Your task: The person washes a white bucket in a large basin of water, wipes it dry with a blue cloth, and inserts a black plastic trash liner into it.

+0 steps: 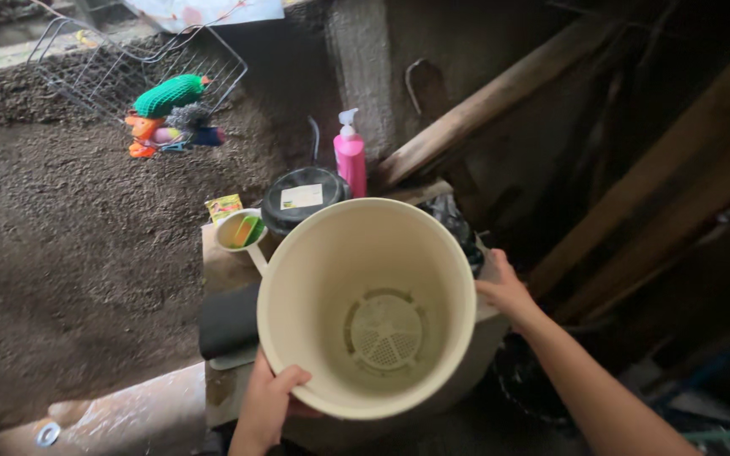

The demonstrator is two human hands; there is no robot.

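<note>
Our left hand (265, 404) curls its fingers over the cream bucket's (365, 253) lower rim at centre frame; our right hand (504, 289) grips its right side.

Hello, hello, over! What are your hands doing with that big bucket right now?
Left hand grips cream bucket at near rim. Right hand holds far side. Bucket tilted, empty, strainer base showing. Pink pump bottle and black lid behind.

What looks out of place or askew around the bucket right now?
The wire basket on the rough wall hangs tilted, its green scrubber and other bits bunched at its low corner. The cream bucket is tipped toward the camera, held by left hand and right hand. Nothing looks spilled.
</note>
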